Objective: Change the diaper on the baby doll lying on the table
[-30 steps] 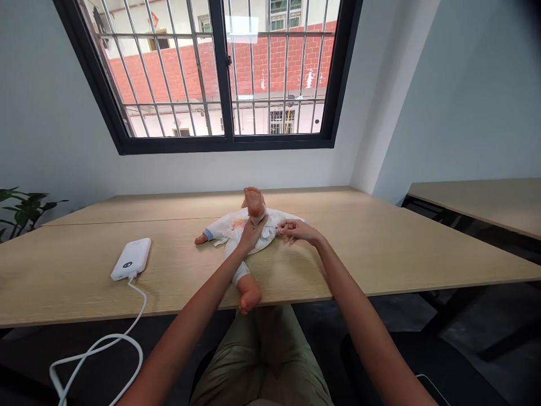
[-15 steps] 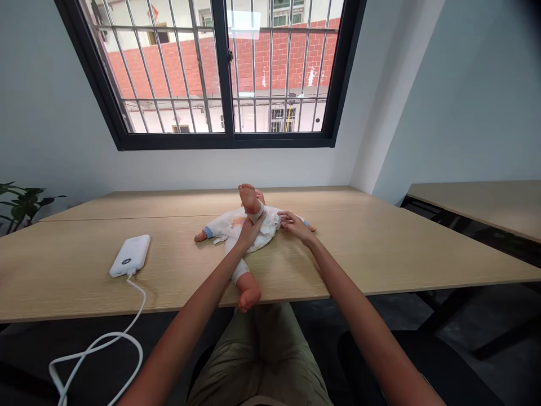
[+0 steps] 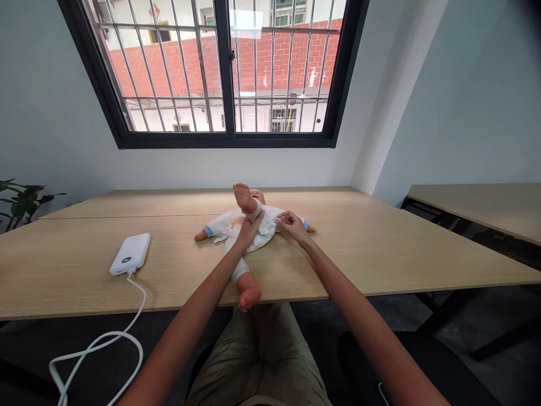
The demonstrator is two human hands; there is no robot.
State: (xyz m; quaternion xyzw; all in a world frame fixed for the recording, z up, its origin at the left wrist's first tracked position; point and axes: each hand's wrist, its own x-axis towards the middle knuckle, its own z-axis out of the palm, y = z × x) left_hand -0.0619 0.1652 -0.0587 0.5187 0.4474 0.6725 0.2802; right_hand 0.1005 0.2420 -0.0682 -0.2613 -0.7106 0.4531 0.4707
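Observation:
A baby doll (image 3: 230, 221) in white clothes with blue cuffs lies on its back on the table (image 3: 372, 242), its head toward the window. One leg (image 3: 243, 197) is raised, and my left hand (image 3: 249, 230) is closed around it near the white trouser end. The other leg (image 3: 248, 290) stretches toward me, its foot at the table's front edge. At the doll's right-hand side in view, my right hand (image 3: 291, 224) has its fingers pinched at the edge of the white fabric or diaper (image 3: 267, 230). What exactly lies between those fingertips is too small to make out.
A white power bank (image 3: 131, 254) lies on the left of the table, its white cable (image 3: 138, 321) hanging over the front edge. Leaves of a plant (image 3: 25, 200) show at far left. A barred window (image 3: 228, 141) is behind, and a second table (image 3: 482, 203) stands at right.
My right hand has shifted slightly left and its fingers have closed into a pinch. The raised leg has tilted a little left, and more of the doll's head shows.

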